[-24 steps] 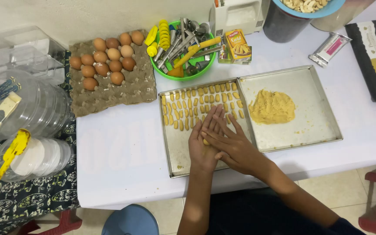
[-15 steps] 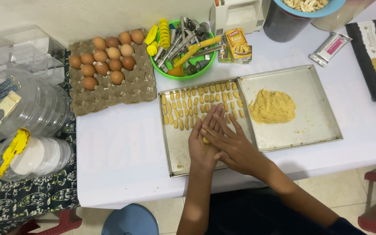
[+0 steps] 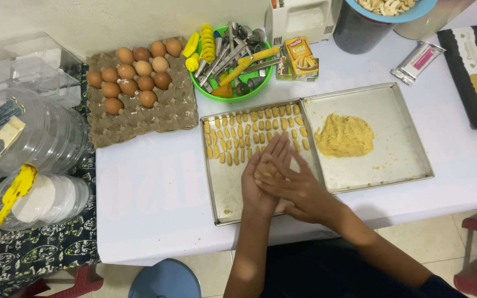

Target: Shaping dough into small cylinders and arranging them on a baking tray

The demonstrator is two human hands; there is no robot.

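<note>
Left hand [image 3: 260, 179] and right hand [image 3: 296, 187] pressed palm to palm over left baking tray [image 3: 222, 190] near table's front edge, likely rolling dough; piece itself hidden. Best done with light, even pressure, matching dough sticks [image 3: 249, 135] rowed along tray's far side. Dough mound [image 3: 344, 135] waits in right tray [image 3: 404, 160].

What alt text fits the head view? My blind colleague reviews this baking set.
Left hand and right hand press palms together over a metal tray lined with small dough pieces. A second tray holds a dough mound; an egg carton sits behind.
</note>
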